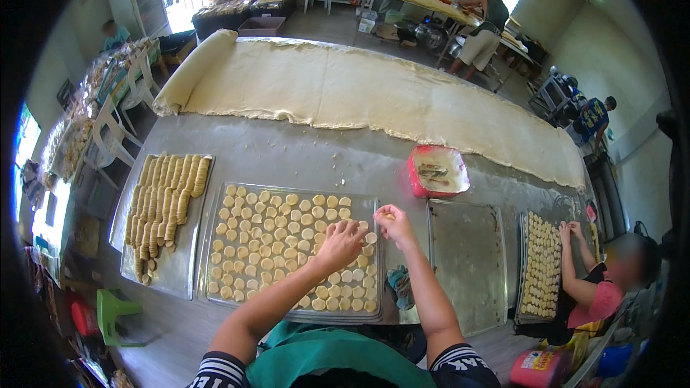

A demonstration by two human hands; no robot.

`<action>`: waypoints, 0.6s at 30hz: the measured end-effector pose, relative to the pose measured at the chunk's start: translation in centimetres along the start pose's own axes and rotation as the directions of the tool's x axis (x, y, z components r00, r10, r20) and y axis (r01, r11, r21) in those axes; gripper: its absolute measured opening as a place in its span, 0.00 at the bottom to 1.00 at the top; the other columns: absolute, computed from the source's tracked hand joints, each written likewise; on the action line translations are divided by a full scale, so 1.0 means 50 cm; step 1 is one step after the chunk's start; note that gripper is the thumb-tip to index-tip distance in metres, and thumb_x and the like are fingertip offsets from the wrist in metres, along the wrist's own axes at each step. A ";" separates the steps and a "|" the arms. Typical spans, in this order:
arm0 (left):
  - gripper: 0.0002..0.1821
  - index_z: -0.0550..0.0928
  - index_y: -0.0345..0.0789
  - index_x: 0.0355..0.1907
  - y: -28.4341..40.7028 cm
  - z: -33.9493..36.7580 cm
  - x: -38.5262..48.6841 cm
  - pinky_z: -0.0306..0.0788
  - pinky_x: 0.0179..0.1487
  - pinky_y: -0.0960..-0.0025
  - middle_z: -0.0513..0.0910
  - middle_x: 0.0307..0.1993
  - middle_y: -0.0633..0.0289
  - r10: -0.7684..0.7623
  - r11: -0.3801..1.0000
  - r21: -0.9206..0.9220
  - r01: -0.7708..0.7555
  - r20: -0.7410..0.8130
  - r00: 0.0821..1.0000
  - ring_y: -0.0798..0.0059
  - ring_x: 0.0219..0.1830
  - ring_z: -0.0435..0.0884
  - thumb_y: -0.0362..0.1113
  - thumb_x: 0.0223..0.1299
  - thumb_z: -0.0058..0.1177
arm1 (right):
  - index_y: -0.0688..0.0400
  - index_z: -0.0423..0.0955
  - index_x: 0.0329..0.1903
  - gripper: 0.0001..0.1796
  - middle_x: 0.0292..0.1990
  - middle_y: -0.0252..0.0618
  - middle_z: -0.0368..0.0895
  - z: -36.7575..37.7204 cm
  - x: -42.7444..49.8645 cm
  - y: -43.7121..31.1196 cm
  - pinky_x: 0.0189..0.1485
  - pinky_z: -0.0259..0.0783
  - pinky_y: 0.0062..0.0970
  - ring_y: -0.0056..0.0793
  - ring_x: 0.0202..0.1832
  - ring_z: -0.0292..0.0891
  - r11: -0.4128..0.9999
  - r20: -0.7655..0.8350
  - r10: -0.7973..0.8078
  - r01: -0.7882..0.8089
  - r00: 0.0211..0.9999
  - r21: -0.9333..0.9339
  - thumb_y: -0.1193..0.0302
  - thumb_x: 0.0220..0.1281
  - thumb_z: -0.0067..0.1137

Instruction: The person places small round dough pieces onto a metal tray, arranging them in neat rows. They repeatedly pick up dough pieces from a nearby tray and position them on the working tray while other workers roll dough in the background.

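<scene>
Rows of small round dough pieces [280, 234] cover a metal baking tray [377, 280] before me. My left hand [340, 243] is over the upper right part of this tray, its fingers spread and bent down at the pieces; whether it touches or holds one is hidden. Just past the tray's right edge is my right hand [394, 223], its fingertips pinched around a small piece of dough. To the left, overlapping columns of dough discs [167, 199] lie on another tray [186, 275]. A wide sheet of dough [334, 86], rolled up at its left end [197, 73], stretches across the far side of the metal table.
A red tub [439, 194] with pale residue and a utensil stands beyond my right hand. A bare metal tray [468, 269] and a crumpled cloth [400, 286] lie to the right. A co-worker [598, 296] handles pieces at another filled tray [540, 267]. A green stool [116, 315] stands lower left.
</scene>
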State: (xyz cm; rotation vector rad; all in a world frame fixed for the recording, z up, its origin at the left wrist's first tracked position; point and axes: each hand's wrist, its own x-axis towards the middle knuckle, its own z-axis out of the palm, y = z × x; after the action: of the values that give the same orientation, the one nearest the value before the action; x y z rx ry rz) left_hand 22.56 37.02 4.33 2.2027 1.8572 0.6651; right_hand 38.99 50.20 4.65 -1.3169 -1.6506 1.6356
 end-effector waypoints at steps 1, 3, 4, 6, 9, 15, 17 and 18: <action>0.22 0.76 0.50 0.59 0.001 -0.001 0.000 0.60 0.62 0.51 0.71 0.59 0.59 0.019 1.000 -0.005 -0.019 0.003 1.000 0.58 0.63 0.66 0.43 0.62 0.56 | 0.58 0.76 0.42 0.06 0.33 0.34 0.78 -0.009 0.009 -0.006 0.34 0.75 0.27 0.25 0.31 0.76 0.959 0.043 0.063 -0.072 0.997 0.273 0.72 0.64 0.61; 0.22 0.76 0.54 0.61 0.002 -0.003 -0.001 0.59 0.63 0.50 0.70 0.61 0.60 0.066 0.998 0.001 -0.066 0.027 0.997 0.58 0.64 0.65 0.44 0.64 0.55 | 0.58 0.74 0.46 0.06 0.34 0.34 0.77 -0.013 0.027 -0.013 0.33 0.75 0.26 0.22 0.32 0.75 0.804 0.097 0.119 -0.153 0.988 0.575 0.74 0.67 0.57; 0.22 0.76 0.55 0.61 0.003 -0.004 -0.002 0.59 0.63 0.50 0.70 0.61 0.60 0.081 0.997 -0.003 -0.081 0.022 0.996 0.57 0.65 0.65 0.44 0.64 0.55 | 0.57 0.72 0.48 0.07 0.35 0.33 0.76 -0.008 0.040 -0.015 0.33 0.75 0.25 0.21 0.32 0.74 0.764 0.094 0.125 -0.156 0.988 0.627 0.74 0.69 0.55; 0.22 0.76 0.56 0.62 0.003 -0.003 -0.005 0.59 0.63 0.50 0.70 0.61 0.60 0.112 0.993 0.027 -0.112 0.018 0.994 0.57 0.65 0.65 0.44 0.64 0.55 | 0.56 0.70 0.51 0.09 0.38 0.33 0.76 0.009 0.063 -0.014 0.33 0.75 0.24 0.21 0.32 0.75 0.768 0.079 0.084 -0.116 0.993 0.630 0.75 0.71 0.52; 0.22 0.76 0.55 0.62 -0.001 0.002 -0.007 0.59 0.63 0.50 0.69 0.62 0.60 0.069 0.996 0.048 -0.071 0.044 0.997 0.58 0.64 0.65 0.46 0.64 0.56 | 0.54 0.70 0.53 0.09 0.41 0.32 0.76 0.041 0.089 -0.008 0.36 0.76 0.25 0.23 0.34 0.77 0.855 0.013 -0.028 0.017 1.000 0.518 0.75 0.73 0.49; 0.24 0.74 0.51 0.63 -0.013 0.010 0.001 0.60 0.62 0.50 0.70 0.61 0.59 -0.072 0.996 0.057 0.070 0.025 0.997 0.58 0.63 0.66 0.48 0.64 0.56 | 0.57 0.70 0.53 0.10 0.42 0.34 0.77 0.027 0.098 -0.012 0.40 0.79 0.25 0.25 0.38 0.79 0.877 -0.128 -0.034 0.091 0.991 0.471 0.75 0.72 0.51; 0.25 0.74 0.48 0.63 -0.016 0.006 0.007 0.60 0.62 0.50 0.69 0.62 0.58 -0.091 0.996 0.028 0.089 0.049 0.995 0.58 0.64 0.66 0.47 0.63 0.56 | 0.59 0.69 0.54 0.12 0.43 0.35 0.78 0.006 0.094 -0.014 0.42 0.80 0.25 0.26 0.39 0.80 0.908 -0.075 -0.003 0.035 0.997 0.418 0.74 0.71 0.53; 0.26 0.74 0.46 0.63 -0.016 0.004 0.012 0.61 0.62 0.50 0.69 0.62 0.57 -0.099 0.995 0.025 0.097 0.058 0.993 0.58 0.64 0.67 0.47 0.63 0.56 | 0.60 0.70 0.54 0.13 0.43 0.36 0.78 -0.001 0.092 -0.015 0.42 0.80 0.25 0.26 0.38 0.81 0.909 -0.043 0.002 0.016 0.999 0.417 0.75 0.70 0.54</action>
State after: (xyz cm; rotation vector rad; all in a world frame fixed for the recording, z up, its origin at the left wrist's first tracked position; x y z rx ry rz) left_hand 21.99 37.79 3.94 2.1047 1.9379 0.5577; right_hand 36.84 54.28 4.04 -1.1133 -1.1859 1.8150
